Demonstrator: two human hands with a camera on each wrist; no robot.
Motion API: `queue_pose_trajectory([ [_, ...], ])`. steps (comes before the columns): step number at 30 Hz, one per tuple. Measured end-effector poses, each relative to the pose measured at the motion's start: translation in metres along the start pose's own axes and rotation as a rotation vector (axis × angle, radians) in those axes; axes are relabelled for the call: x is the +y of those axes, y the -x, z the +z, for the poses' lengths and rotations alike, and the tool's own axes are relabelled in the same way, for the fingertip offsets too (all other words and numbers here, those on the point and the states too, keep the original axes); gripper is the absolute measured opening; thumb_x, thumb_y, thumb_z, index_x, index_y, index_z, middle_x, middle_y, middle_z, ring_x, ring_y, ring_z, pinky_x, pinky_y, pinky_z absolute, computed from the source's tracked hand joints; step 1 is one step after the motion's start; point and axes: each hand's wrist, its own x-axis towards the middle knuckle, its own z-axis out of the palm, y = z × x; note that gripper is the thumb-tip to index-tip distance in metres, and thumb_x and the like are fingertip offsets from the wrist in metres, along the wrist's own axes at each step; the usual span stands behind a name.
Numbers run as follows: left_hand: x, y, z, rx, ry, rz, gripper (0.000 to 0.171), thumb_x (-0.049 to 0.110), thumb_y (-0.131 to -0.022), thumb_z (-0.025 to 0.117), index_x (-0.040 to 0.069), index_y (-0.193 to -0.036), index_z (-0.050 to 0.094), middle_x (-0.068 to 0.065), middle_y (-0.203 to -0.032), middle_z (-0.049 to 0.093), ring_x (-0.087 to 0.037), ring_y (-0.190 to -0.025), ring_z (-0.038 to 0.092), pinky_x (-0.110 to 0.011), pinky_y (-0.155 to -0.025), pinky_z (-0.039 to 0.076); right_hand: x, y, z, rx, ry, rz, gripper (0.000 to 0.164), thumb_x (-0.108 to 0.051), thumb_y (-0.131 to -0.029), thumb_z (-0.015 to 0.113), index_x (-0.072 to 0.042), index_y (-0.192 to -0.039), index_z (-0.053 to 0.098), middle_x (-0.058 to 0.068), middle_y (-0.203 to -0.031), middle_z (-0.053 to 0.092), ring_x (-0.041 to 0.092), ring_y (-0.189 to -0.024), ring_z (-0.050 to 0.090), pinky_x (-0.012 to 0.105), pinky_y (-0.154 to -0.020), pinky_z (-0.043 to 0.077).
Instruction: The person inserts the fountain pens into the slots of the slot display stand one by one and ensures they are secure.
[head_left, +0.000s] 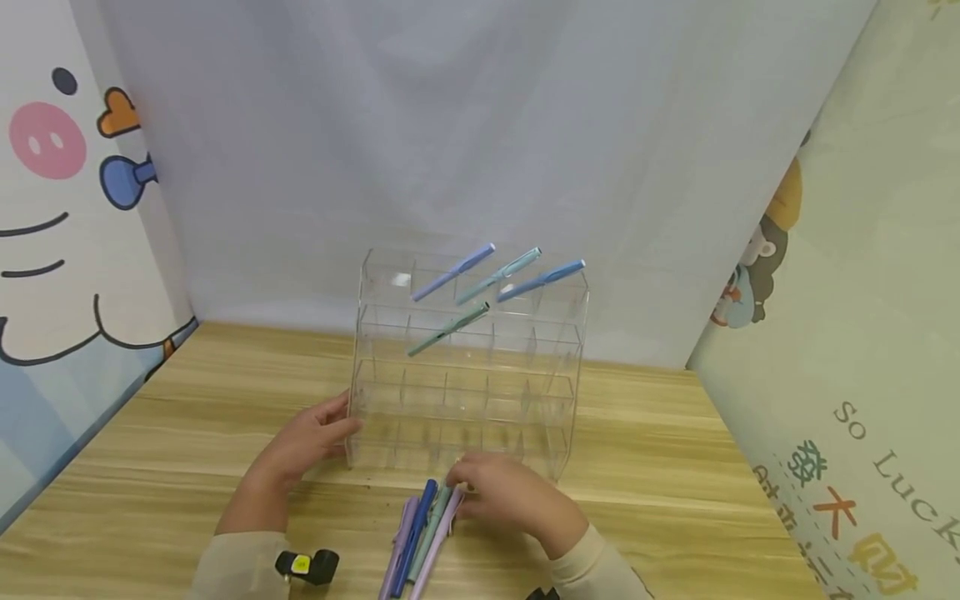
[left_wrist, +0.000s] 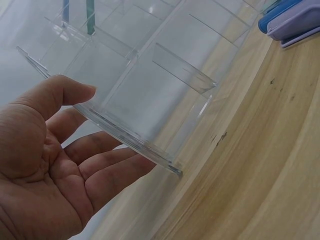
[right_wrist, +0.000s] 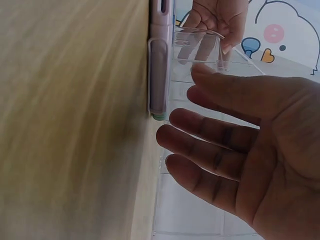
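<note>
A clear tiered pen rack [head_left: 465,400] stands on the wooden table. My left hand [head_left: 311,437] grips its left side panel, thumb at the front edge and fingers along the outside, as the left wrist view shows. Just in front of the rack, my right hand [head_left: 517,496] hovers at the upper ends of a bunch of pens, its fingers loosely bent with nothing in them. In that bunch lie a lilac pen [head_left: 400,542], a dark blue pen [head_left: 415,537], a green pen [head_left: 431,533] and a pale pink-purple pen [head_left: 441,542], side by side.
The top tier carries a periwinkle pen [head_left: 453,272], a pale aqua pen [head_left: 498,277] and a blue pen [head_left: 540,281], all leaning right. One tier down leans a dark green pen [head_left: 448,330]. A white curtain [head_left: 480,125] hangs behind; printed walls flank the table.
</note>
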Motion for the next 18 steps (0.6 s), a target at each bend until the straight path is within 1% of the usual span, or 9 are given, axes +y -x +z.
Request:
queue_pose_trajectory([
  [5,0.0008,0.0008,0.0009,0.004,0.002,-0.003,0.071,0.034,-0.099,0.059,0.018,-0.158,0.022,-0.02,-0.159,0.028,-0.04,-0.139,0.039,-0.047,-0.103,0.048,-0.0007,-0.0007,0.0053,0.0,0.046,-0.006,0.018,-0.023,-0.083,0.076,-0.021,-0.101,0.071,-0.01,-0.098,0.06,0.002,-0.087,0.055,0.021,-0.079,0.051],
  [8,0.0014,0.0012,0.0011,0.002,0.007,0.001,0.073,0.035,-0.098,0.059,0.016,-0.158,0.022,-0.021,-0.158,0.028,-0.04,-0.139,0.039,-0.046,-0.102,0.048,-0.0015,-0.0012,0.007,-0.005,0.063,-0.005,0.018,-0.021,-0.082,0.077,-0.021,-0.099,0.072,-0.01,-0.096,0.057,0.002,-0.084,0.053,0.019,-0.077,0.05],
  [10,0.0018,0.0016,0.001,0.001,0.008,0.005,0.073,0.036,-0.098,0.06,0.016,-0.158,0.022,-0.022,-0.158,0.028,-0.041,-0.139,0.038,-0.047,-0.102,0.049,-0.0023,-0.001,0.0074,-0.012,0.063,0.001,0.019,-0.023,-0.081,0.078,-0.021,-0.098,0.072,-0.011,-0.094,0.055,0.001,-0.082,0.05,0.019,-0.076,0.049],
  [13,0.0021,0.0021,0.0008,0.01,0.01,0.002,0.074,0.038,-0.097,0.061,0.017,-0.157,0.023,-0.02,-0.158,0.029,-0.04,-0.139,0.039,-0.047,-0.102,0.049,-0.0034,-0.0001,0.0071,-0.034,0.075,0.029,0.018,-0.024,-0.079,0.08,-0.022,-0.095,0.071,-0.011,-0.089,0.052,0.001,-0.078,0.047,0.017,-0.071,0.047],
  [18,0.0015,0.0017,0.0001,0.007,0.011,0.004,0.075,0.038,-0.097,0.06,0.017,-0.158,0.022,-0.02,-0.159,0.028,-0.04,-0.139,0.038,-0.046,-0.102,0.049,-0.0054,0.0032,0.007,-0.059,0.108,0.075,0.018,-0.023,-0.076,0.083,-0.025,-0.084,0.067,-0.012,-0.082,0.046,0.002,-0.073,0.044,0.016,-0.065,0.042],
])
